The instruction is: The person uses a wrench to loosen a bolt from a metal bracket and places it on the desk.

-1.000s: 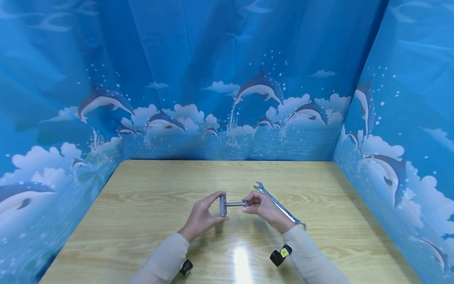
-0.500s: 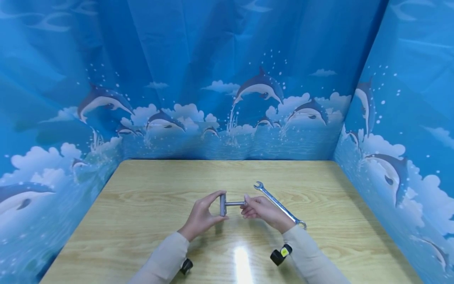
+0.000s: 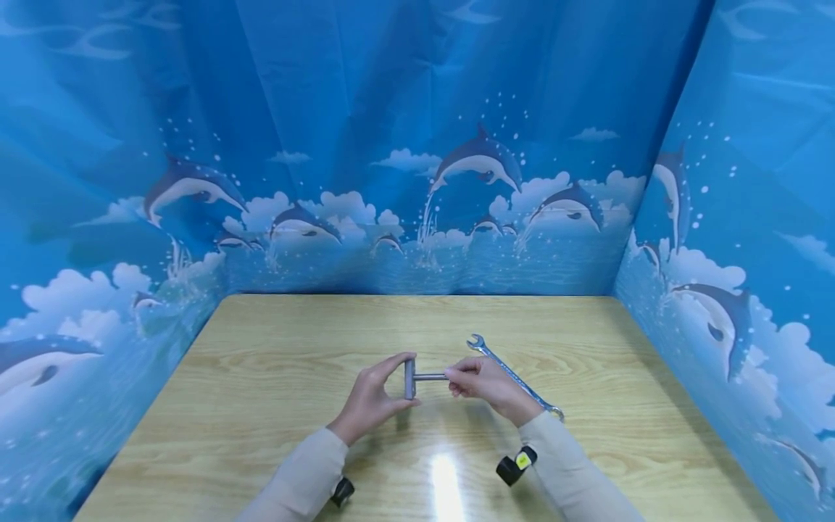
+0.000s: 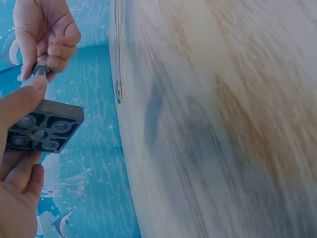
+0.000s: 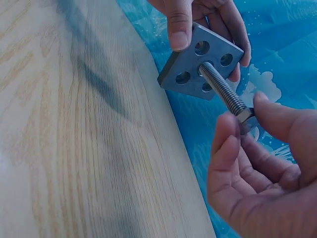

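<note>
My left hand (image 3: 367, 400) grips a square grey metal plate (image 3: 409, 379) by two opposite edges, thumb on one and fingers on the other. A threaded bolt (image 5: 223, 89) stands out from the plate's middle, one end in the centre hole, with more holes around it. In the left wrist view the plate (image 4: 72, 121) shows its recessed underside. At the bolt's far end, my right hand (image 3: 485, 383) pinches the hex head (image 5: 246, 118) between thumb and fingers. Plate and bolt are held above the table, the bolt roughly level.
A shiny combination wrench (image 3: 515, 378) lies slantwise on the wooden table (image 3: 293, 333), just beyond and beside my right hand. Blue dolphin-print sheets (image 3: 391, 181) stand along the back and both sides. Dark straps with small devices (image 3: 515, 467) are on the wrists.
My right thumb and fingers have shifted their hold around the bolt's hex head, loosening and pinching it afresh. The left hand, plate and wrench stay where they were.
</note>
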Demonstrator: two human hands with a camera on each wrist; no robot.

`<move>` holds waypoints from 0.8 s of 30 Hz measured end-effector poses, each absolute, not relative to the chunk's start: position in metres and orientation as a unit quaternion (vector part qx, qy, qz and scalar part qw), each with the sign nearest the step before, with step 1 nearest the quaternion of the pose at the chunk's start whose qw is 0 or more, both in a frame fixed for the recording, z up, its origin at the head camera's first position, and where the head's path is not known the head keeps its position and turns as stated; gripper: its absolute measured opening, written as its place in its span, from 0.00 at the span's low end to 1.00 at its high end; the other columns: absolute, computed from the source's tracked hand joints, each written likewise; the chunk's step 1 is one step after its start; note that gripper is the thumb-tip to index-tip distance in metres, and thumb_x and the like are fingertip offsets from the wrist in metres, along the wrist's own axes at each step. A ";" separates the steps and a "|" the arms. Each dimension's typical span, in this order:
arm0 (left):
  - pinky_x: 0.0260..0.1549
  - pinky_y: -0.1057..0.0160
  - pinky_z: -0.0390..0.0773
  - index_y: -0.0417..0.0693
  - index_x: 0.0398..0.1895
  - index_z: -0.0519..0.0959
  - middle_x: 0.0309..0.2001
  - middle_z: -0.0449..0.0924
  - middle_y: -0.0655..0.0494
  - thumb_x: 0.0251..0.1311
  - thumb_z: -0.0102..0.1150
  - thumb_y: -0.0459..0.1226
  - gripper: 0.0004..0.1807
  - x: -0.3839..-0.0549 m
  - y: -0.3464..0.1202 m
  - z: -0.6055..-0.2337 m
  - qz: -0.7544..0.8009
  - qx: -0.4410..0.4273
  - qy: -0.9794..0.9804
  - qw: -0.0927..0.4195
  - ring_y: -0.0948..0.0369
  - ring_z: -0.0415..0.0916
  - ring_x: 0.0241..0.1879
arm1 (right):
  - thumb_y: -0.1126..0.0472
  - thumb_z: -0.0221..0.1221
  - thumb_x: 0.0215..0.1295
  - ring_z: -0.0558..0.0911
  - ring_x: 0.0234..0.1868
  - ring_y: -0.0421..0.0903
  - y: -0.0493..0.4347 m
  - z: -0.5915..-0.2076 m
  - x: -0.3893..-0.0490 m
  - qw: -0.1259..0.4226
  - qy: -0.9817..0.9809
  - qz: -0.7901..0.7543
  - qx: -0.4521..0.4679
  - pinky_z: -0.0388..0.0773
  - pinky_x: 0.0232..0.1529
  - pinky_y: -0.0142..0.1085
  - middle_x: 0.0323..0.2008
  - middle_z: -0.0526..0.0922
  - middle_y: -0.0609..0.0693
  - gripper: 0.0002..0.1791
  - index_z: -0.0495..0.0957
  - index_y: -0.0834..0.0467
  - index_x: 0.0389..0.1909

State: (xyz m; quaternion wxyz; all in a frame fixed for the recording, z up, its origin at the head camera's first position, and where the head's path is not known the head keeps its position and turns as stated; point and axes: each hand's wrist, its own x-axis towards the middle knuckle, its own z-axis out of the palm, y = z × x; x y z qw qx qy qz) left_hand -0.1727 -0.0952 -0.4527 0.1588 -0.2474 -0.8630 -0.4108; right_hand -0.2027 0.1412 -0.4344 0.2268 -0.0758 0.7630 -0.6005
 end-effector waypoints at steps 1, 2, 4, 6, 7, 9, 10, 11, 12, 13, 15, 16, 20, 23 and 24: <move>0.59 0.62 0.74 0.46 0.60 0.74 0.58 0.78 0.51 0.34 0.80 0.33 0.42 -0.172 -0.095 -0.453 -0.411 -0.245 -0.864 0.157 0.56 0.75 0.58 | 0.53 0.63 0.63 0.82 0.37 0.44 0.141 -0.434 -0.202 0.216 0.767 -0.599 -0.076 0.82 0.48 0.44 0.37 0.83 0.56 0.22 0.78 0.68 0.48; 0.59 0.62 0.74 0.47 0.60 0.74 0.58 0.78 0.51 0.34 0.80 0.34 0.42 -0.172 -0.095 -0.453 -0.411 -0.243 -0.865 0.156 0.56 0.75 0.58 | 0.55 0.65 0.61 0.82 0.39 0.45 0.141 -0.434 -0.202 0.203 0.773 -0.597 -0.076 0.82 0.50 0.44 0.40 0.83 0.56 0.22 0.78 0.67 0.49; 0.59 0.61 0.74 0.46 0.60 0.74 0.58 0.77 0.51 0.34 0.80 0.33 0.41 -0.172 -0.095 -0.452 -0.412 -0.240 -0.865 0.153 0.56 0.75 0.58 | 0.58 0.67 0.58 0.82 0.41 0.46 0.140 -0.435 -0.202 0.186 0.781 -0.592 -0.075 0.81 0.51 0.43 0.43 0.83 0.55 0.20 0.79 0.64 0.49; 0.59 0.61 0.74 0.46 0.60 0.74 0.58 0.77 0.52 0.34 0.80 0.34 0.41 -0.172 -0.096 -0.452 -0.413 -0.238 -0.866 0.152 0.56 0.75 0.58 | 0.61 0.68 0.56 0.81 0.41 0.45 0.139 -0.436 -0.202 0.172 0.787 -0.589 -0.068 0.81 0.49 0.40 0.43 0.82 0.52 0.19 0.80 0.63 0.48; 0.59 0.61 0.74 0.46 0.60 0.74 0.58 0.77 0.52 0.34 0.80 0.34 0.41 -0.172 -0.096 -0.452 -0.413 -0.237 -0.866 0.152 0.56 0.75 0.58 | 0.62 0.69 0.55 0.81 0.41 0.45 0.138 -0.437 -0.202 0.166 0.787 -0.591 -0.066 0.81 0.48 0.39 0.43 0.82 0.52 0.19 0.80 0.63 0.47; 0.59 0.62 0.74 0.46 0.60 0.74 0.58 0.77 0.52 0.34 0.80 0.34 0.41 -0.172 -0.096 -0.452 -0.412 -0.237 -0.866 0.152 0.57 0.75 0.58 | 0.64 0.69 0.54 0.80 0.40 0.45 0.136 -0.437 -0.202 0.160 0.785 -0.595 -0.059 0.82 0.46 0.38 0.42 0.81 0.52 0.18 0.81 0.63 0.47; 0.59 0.62 0.74 0.47 0.60 0.74 0.58 0.77 0.52 0.35 0.80 0.34 0.41 -0.172 -0.096 -0.451 -0.411 -0.237 -0.867 0.152 0.57 0.75 0.58 | 0.65 0.69 0.54 0.80 0.40 0.45 0.136 -0.437 -0.202 0.159 0.784 -0.597 -0.055 0.82 0.45 0.37 0.41 0.81 0.52 0.19 0.81 0.64 0.47; 0.59 0.62 0.74 0.48 0.60 0.74 0.58 0.77 0.52 0.35 0.80 0.34 0.41 -0.172 -0.096 -0.451 -0.411 -0.237 -0.867 0.152 0.57 0.75 0.58 | 0.65 0.69 0.53 0.80 0.40 0.45 0.135 -0.436 -0.202 0.158 0.784 -0.598 -0.053 0.82 0.44 0.37 0.41 0.81 0.52 0.19 0.80 0.64 0.47; 0.59 0.62 0.74 0.48 0.60 0.74 0.58 0.77 0.53 0.35 0.80 0.34 0.41 -0.172 -0.096 -0.451 -0.410 -0.237 -0.867 0.153 0.58 0.75 0.58 | 0.66 0.69 0.53 0.80 0.40 0.45 0.135 -0.436 -0.202 0.157 0.783 -0.599 -0.052 0.82 0.44 0.36 0.41 0.81 0.52 0.19 0.80 0.64 0.47; 0.59 0.63 0.74 0.49 0.60 0.74 0.58 0.77 0.53 0.35 0.80 0.34 0.41 -0.172 -0.096 -0.451 -0.410 -0.237 -0.867 0.153 0.58 0.75 0.58 | 0.66 0.69 0.53 0.80 0.40 0.45 0.135 -0.436 -0.202 0.157 0.782 -0.600 -0.052 0.82 0.44 0.36 0.41 0.81 0.52 0.19 0.80 0.65 0.47; 0.59 0.63 0.74 0.50 0.60 0.74 0.58 0.77 0.53 0.35 0.80 0.34 0.41 -0.173 -0.096 -0.451 -0.408 -0.239 -0.867 0.155 0.58 0.75 0.58 | 0.66 0.69 0.54 0.80 0.40 0.45 0.135 -0.435 -0.201 0.159 0.780 -0.603 -0.054 0.82 0.44 0.37 0.41 0.81 0.53 0.20 0.79 0.66 0.48; 0.59 0.63 0.74 0.50 0.60 0.74 0.58 0.77 0.53 0.35 0.80 0.34 0.41 -0.173 -0.097 -0.451 -0.407 -0.240 -0.867 0.156 0.58 0.75 0.58 | 0.66 0.69 0.54 0.80 0.40 0.45 0.135 -0.435 -0.201 0.162 0.777 -0.605 -0.056 0.82 0.45 0.37 0.41 0.81 0.53 0.20 0.79 0.67 0.48; 0.59 0.63 0.74 0.49 0.60 0.74 0.58 0.77 0.52 0.35 0.80 0.34 0.41 -0.173 -0.097 -0.451 -0.407 -0.246 -0.865 0.159 0.57 0.75 0.58 | 0.61 0.68 0.57 0.81 0.43 0.47 0.138 -0.435 -0.200 0.188 0.766 -0.610 -0.074 0.81 0.51 0.41 0.44 0.82 0.54 0.23 0.77 0.67 0.52; 0.60 0.62 0.74 0.48 0.60 0.74 0.58 0.77 0.51 0.35 0.79 0.34 0.41 -0.173 -0.096 -0.451 -0.410 -0.249 -0.863 0.159 0.57 0.75 0.58 | 0.53 0.63 0.63 0.82 0.48 0.52 0.141 -0.437 -0.201 0.219 0.752 -0.614 -0.094 0.80 0.55 0.44 0.46 0.82 0.56 0.26 0.74 0.68 0.55; 0.60 0.62 0.73 0.47 0.60 0.74 0.58 0.77 0.51 0.35 0.79 0.34 0.41 -0.173 -0.096 -0.451 -0.410 -0.249 -0.863 0.159 0.56 0.75 0.58 | 0.50 0.60 0.66 0.82 0.48 0.54 0.141 -0.437 -0.201 0.229 0.749 -0.614 -0.099 0.79 0.56 0.45 0.46 0.82 0.58 0.28 0.73 0.70 0.55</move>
